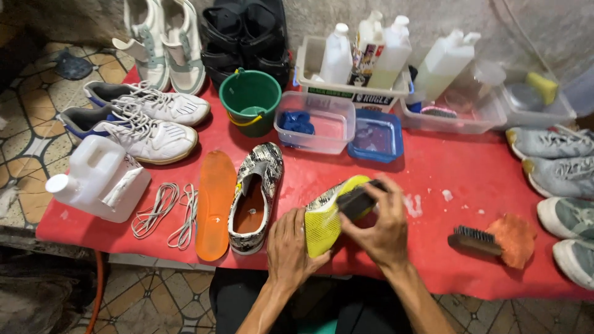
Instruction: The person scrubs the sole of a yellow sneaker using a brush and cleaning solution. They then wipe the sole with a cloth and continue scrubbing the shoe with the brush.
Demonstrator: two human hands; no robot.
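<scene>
My left hand (289,242) grips the heel end of a shoe with a bright yellow sole (324,222), turned sole up at the front edge of the red table (445,179). My right hand (382,227) presses a dark brush or sponge block (356,199) against that sole. The matching black-and-white patterned shoe (255,195) lies just left, with no laces in it. An orange insole (214,204) and two loose white laces (164,214) lie beside it.
A black-bristled brush (475,240) and orange cloth (515,239) lie at right. Behind stand a green bucket (250,100), a clear tub with a blue cloth (314,121), a blue tray (376,136), bottles in a bin (365,55). White sneakers (142,117) and a white jug (99,178) at left, grey sneakers (557,161) at right.
</scene>
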